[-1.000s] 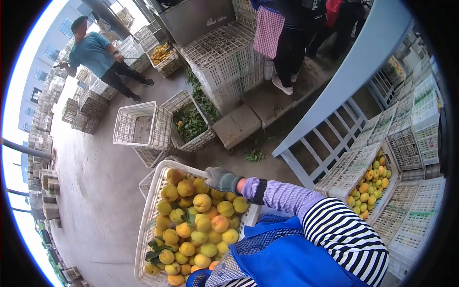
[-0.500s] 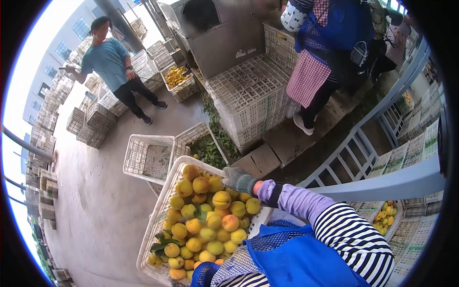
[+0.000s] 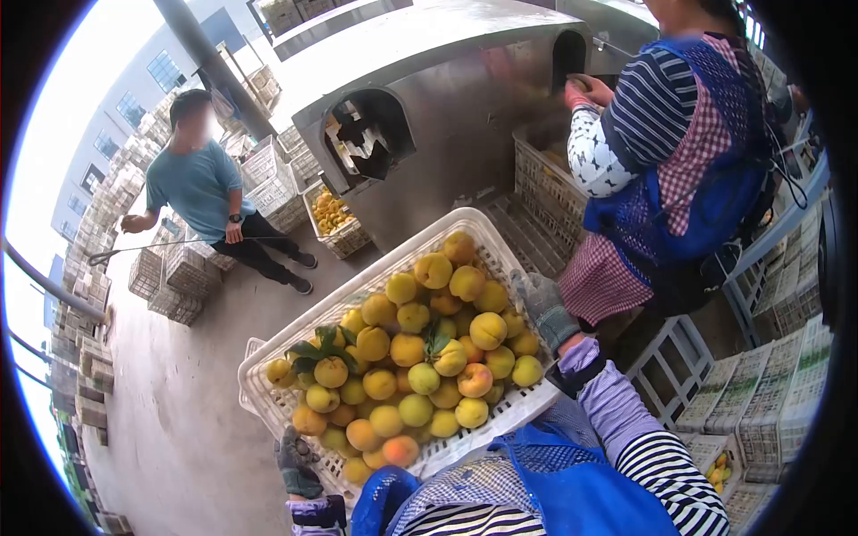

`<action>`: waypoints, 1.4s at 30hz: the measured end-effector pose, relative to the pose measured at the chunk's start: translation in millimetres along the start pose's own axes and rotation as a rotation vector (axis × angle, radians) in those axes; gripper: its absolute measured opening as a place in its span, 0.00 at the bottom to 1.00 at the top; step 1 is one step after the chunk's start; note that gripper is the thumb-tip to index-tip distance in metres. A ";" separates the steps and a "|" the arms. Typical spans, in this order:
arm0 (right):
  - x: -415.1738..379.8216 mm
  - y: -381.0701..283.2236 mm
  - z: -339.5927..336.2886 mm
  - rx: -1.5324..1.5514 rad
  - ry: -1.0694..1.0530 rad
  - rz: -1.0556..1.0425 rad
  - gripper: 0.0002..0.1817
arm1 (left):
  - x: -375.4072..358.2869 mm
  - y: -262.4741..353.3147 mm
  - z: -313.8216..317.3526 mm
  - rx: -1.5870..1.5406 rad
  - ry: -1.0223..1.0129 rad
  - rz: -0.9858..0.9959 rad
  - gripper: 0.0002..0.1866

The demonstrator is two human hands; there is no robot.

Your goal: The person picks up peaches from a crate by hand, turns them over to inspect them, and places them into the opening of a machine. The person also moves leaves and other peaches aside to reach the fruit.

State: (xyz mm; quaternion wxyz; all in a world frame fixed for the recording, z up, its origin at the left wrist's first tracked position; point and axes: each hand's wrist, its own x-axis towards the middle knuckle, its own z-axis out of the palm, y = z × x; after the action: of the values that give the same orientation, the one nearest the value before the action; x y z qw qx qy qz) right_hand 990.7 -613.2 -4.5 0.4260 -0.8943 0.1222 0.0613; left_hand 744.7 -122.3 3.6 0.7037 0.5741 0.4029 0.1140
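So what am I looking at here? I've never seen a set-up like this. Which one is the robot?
There's no robot. You're seeing a person's own view: every picture comes from one camera worn on the head, looking forward and down, which is why the scene looks round and bent.

At the bottom are the wearer's hands, in grey gloves. The left hand and right hand grip opposite sides of a white crate. In it lie many yellow-orange fruits, with a few leaves. I can't tell whether anything supports it from below.

Beyond is a metal machine. Someone in a blue shirt stands left of it, and a co-worker is on the right.
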 end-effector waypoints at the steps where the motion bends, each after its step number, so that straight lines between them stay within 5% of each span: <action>1: 40.4 2.3 -5.4 -0.055 0.070 -0.011 0.31 | 14.3 22.1 36.1 0.023 -0.015 -0.019 0.15; 4: 147.6 13.5 -24.6 -0.139 0.199 -0.011 0.30 | 48.3 75.6 179.1 0.048 -0.012 -0.065 0.15; 6: 207.5 4.8 -33.6 -0.064 0.175 0.038 0.30 | 120.1 59.9 212.3 -0.061 -0.163 -0.229 0.17; 8: 260.6 12.4 -24.7 0.082 0.095 0.207 0.29 | 179.0 35.5 249.2 0.166 -0.120 -0.175 0.19; 11: 318.5 41.4 -2.0 -0.453 0.306 -0.048 0.28 | 199.3 52.9 293.0 0.329 -0.046 -0.237 0.22; 14: 307.2 30.1 -7.2 -0.499 0.229 -0.179 0.29 | 201.7 49.3 292.9 0.344 -0.034 -0.216 0.23; 17: 310.8 -13.8 -22.7 -0.529 0.186 -0.017 0.23 | 207.0 58.1 299.5 0.374 0.025 -0.198 0.23; 23: 322.3 -22.6 -25.5 -0.490 0.180 0.081 0.25 | 274.8 -13.1 256.6 0.433 0.075 -0.043 0.26; 26: 338.9 -23.3 -19.0 -0.499 0.093 0.217 0.30 | 242.4 41.5 298.4 0.319 0.050 -0.151 0.21; 29: 324.2 -52.8 1.7 -0.853 0.541 -0.358 0.29 | 264.4 26.6 287.4 0.289 0.025 -0.058 0.19; 32: 301.6 -103.5 23.6 -0.666 0.000 -0.297 0.30 | 269.7 20.2 275.6 0.313 0.050 -0.070 0.19; 35: 306.1 -75.4 64.7 -0.689 0.279 -0.242 0.34 | 262.9 14.8 279.9 0.210 0.002 -0.046 0.19; 37: 327.4 -75.0 58.2 -0.607 0.049 -0.075 0.41 | 263.6 16.3 274.7 0.356 -0.017 -0.104 0.21; 38: 327.6 -85.1 56.5 -0.547 -0.069 0.014 0.45 | 268.6 21.9 268.2 0.477 0.018 0.057 0.22; 40: 311.7 -82.3 52.0 -0.552 -0.059 -0.059 0.43 | 269.7 -0.1 258.9 0.719 0.066 0.334 0.23; 41: 312.0 -85.9 46.7 -0.554 -0.039 -0.109 0.42 | 248.2 26.7 274.1 0.868 0.068 0.209 0.26; 42: 308.8 -90.4 40.5 -0.342 -0.137 -0.151 0.42 | 230.4 54.1 292.5 0.937 0.074 0.397 0.26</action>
State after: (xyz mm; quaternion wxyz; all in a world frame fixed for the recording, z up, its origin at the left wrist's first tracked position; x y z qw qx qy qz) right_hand 1312.2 -578.2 -28.5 0.2785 -0.9540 0.0132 0.1099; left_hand 1114.7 -171.1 -43.5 0.3209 0.8890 0.3186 0.0728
